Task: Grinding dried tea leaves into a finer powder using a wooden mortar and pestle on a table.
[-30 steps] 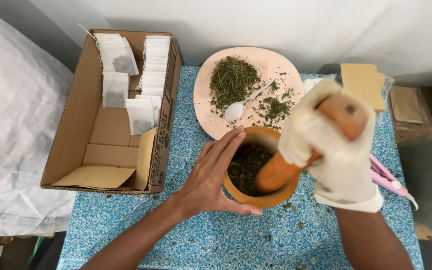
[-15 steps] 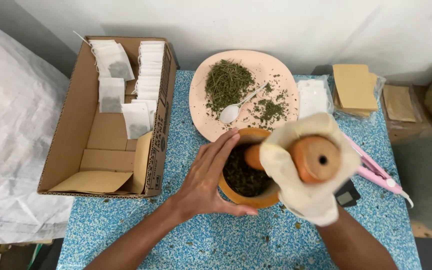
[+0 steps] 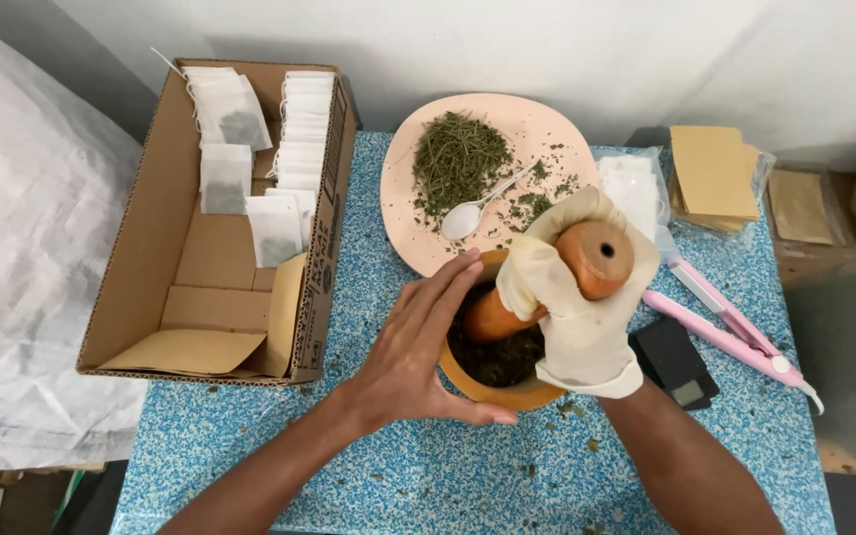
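I see a wooden mortar near the middle of a blue speckled table, partly filled with dark ground herbs. Most of its rim is hidden by the two hands, so only the near wall and a little of the far edge show. My left hand, bare, is pressed against the mortar's left side, fingers spread and curved over the rim, thumb running along the near wall. My right hand wears a white glove and is wrapped tightly around a wooden pestle, which leans with its lower end down among the herbs and its round top toward the camera. The glove hides the middle of the shaft.

Just behind the mortar, a pink plate holds a heap of dried green leaves and a white spoon. On the right lie a pink tool and a small black device, both partly hidden by my right arm. On the left, an open cardboard box holds small white sachets.
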